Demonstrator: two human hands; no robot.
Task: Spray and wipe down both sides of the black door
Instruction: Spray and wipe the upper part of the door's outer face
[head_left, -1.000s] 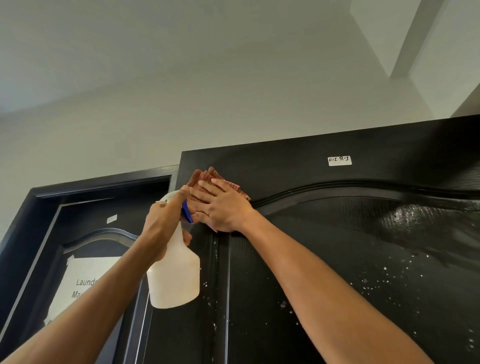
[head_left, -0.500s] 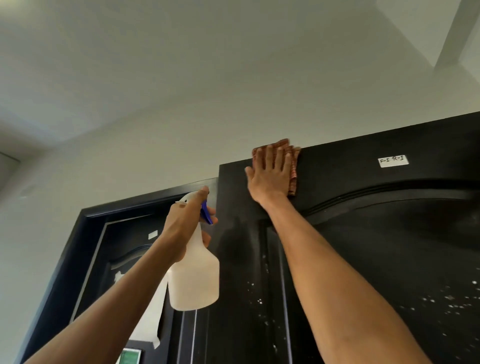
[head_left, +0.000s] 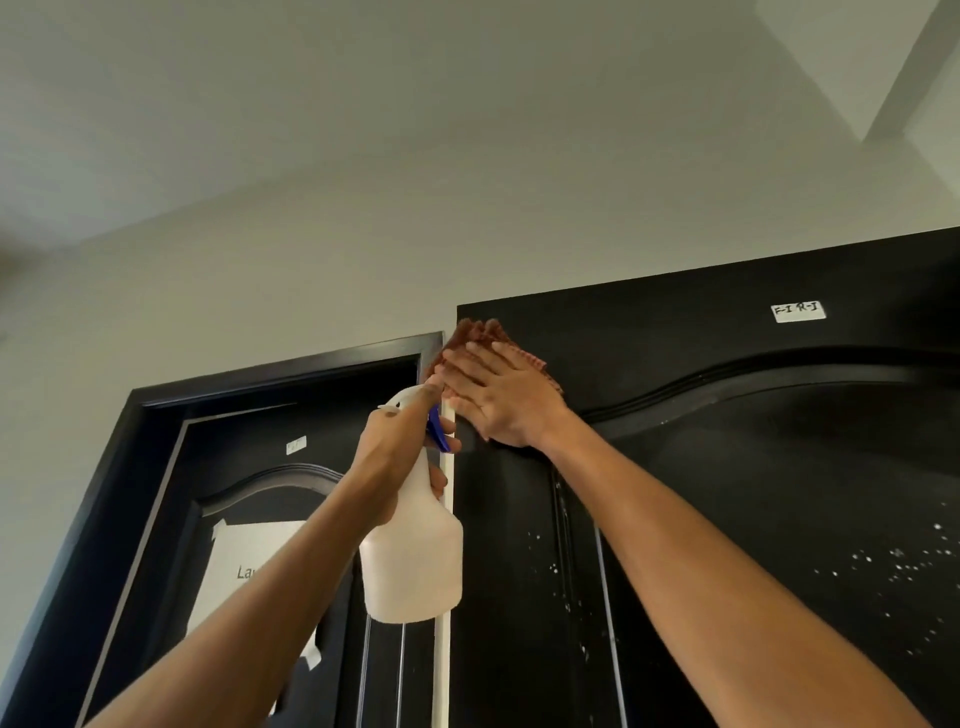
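The black door (head_left: 727, 493) fills the right half of the view, its top edge above my hands, with white spray droplets on its panel at the lower right. My right hand (head_left: 498, 400) presses a reddish-brown cloth (head_left: 478, 335) flat against the door's top left corner, fingers straight. My left hand (head_left: 400, 457) grips the neck of a white spray bottle (head_left: 415, 561) with a blue trigger, held just left of the door's edge.
A second black door (head_left: 249, 499) in a black frame stands behind at the left, with a white paper sign (head_left: 244, 566) taped on it. A small white label (head_left: 797, 312) sits high on the near door. Grey wall and ceiling are above.
My right hand has slid the cloth from the door's top edge down and left to the corner. The bottle hand stays beside the door edge.
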